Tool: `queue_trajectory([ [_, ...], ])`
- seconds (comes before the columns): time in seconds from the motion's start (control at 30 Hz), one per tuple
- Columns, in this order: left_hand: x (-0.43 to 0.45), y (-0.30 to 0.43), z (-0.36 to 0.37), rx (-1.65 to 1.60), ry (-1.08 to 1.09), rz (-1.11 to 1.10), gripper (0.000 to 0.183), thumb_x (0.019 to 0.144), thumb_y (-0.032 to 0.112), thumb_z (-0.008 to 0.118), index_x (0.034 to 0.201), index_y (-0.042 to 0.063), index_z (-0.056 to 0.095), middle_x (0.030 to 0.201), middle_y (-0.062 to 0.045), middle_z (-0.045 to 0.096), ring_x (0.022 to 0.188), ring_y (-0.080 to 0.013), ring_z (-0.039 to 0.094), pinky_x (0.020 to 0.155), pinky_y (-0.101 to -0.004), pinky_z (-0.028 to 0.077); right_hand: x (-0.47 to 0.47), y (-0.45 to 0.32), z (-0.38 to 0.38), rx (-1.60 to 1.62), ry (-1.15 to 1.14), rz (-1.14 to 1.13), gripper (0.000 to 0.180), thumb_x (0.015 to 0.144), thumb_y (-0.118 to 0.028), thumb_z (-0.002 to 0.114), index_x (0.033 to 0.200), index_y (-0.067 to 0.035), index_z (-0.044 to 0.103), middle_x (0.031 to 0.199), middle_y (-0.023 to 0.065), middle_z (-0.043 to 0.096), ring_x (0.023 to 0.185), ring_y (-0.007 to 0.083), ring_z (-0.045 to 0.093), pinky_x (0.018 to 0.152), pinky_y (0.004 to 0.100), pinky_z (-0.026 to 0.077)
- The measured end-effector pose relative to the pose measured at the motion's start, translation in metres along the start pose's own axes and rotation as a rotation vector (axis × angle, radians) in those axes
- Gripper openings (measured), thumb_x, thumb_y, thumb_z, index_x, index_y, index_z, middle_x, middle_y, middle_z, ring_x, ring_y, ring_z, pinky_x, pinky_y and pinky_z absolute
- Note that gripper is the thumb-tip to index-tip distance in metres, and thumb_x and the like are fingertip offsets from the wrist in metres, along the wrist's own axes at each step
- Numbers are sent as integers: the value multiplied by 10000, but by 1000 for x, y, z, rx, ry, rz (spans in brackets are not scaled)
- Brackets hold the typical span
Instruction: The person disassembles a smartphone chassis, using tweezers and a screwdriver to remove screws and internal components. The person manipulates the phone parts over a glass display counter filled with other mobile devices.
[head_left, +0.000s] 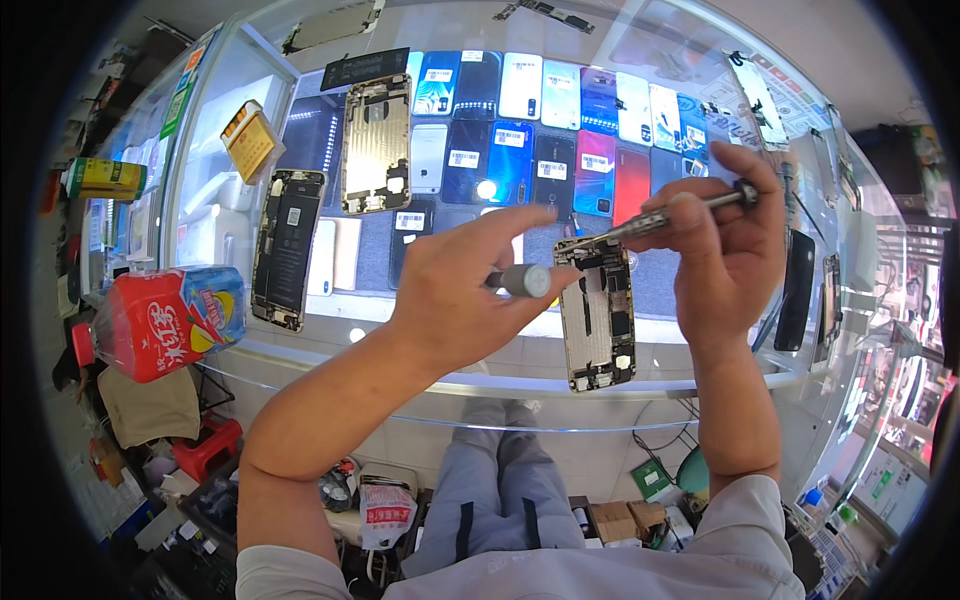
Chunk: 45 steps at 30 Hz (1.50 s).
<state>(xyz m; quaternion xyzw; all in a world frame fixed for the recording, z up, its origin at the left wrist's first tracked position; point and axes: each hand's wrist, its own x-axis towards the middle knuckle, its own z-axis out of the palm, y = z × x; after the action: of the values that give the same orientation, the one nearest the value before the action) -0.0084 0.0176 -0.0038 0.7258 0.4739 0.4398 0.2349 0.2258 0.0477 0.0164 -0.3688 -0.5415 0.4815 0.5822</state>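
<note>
An opened phone housing (597, 330) with its logic board showing lies on the glass counter before me, near the front edge. My right hand (716, 240) grips a metal precision screwdriver (652, 223), whose thin tip points down at the housing's top left corner. My left hand (472, 289) holds a grey-capped, pen-like tool (527, 280) between thumb and fingers, its thumb tip close to the housing's upper left edge. Further left lie an opened phone with a black battery (289, 251) and an emptied gold phone housing (377, 142).
On the glass stand a red-labelled iced tea bottle (161, 322) at left and an open cigarette pack (251, 141). A black phone (796, 291) lies at right, a phone screen part (756, 101) behind it. Rows of phones show beneath the glass. The counter's front edge (450, 382) runs before me.
</note>
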Motion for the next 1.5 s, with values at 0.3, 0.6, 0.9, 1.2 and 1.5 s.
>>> queue_trajectory([
  [0.3, -19, 2, 1, 152, -284, 328, 307, 865, 205, 884, 1125, 65, 802, 645, 11, 522, 510, -200, 561, 461, -371, 415, 8, 7, -16, -483, -293, -535, 684, 949, 87, 736, 1550, 65, 412, 1009, 185, 762, 888, 204, 772, 773, 290, 600],
  [0.6, -22, -1, 2, 218, -323, 291, 344, 895, 244, 864, 1196, 90, 802, 661, 12, 566, 521, -207, 603, 477, -387, 452, 4, 8, -5, -577, -329, -522, 641, 900, 121, 791, 1483, 77, 528, 992, 158, 759, 862, 181, 755, 747, 284, 600],
  [0.9, -21, -1, 4, 200, -330, 270, 309, 881, 219, 868, 1156, 88, 814, 634, 9, 571, 510, -214, 598, 473, -383, 450, 16, 7, -22, -617, -233, -606, 625, 903, 128, 759, 1479, 84, 519, 952, 146, 750, 815, 153, 724, 715, 266, 592],
  [1.2, -21, -3, 5, 166, -306, 281, 323, 860, 184, 866, 1160, 77, 814, 643, 3, 603, 520, -216, 617, 473, -380, 458, 12, 4, -20, -660, -244, -572, 596, 907, 147, 753, 1454, 95, 523, 1012, 161, 747, 860, 160, 737, 764, 266, 604],
  [1.5, -21, -3, 3, 164, -317, 280, 331, 869, 196, 860, 1174, 77, 811, 656, 2, 612, 535, -217, 630, 477, -383, 461, 8, 3, -11, -706, -270, -556, 605, 919, 176, 708, 1479, 114, 488, 987, 159, 733, 865, 168, 725, 792, 260, 577],
])
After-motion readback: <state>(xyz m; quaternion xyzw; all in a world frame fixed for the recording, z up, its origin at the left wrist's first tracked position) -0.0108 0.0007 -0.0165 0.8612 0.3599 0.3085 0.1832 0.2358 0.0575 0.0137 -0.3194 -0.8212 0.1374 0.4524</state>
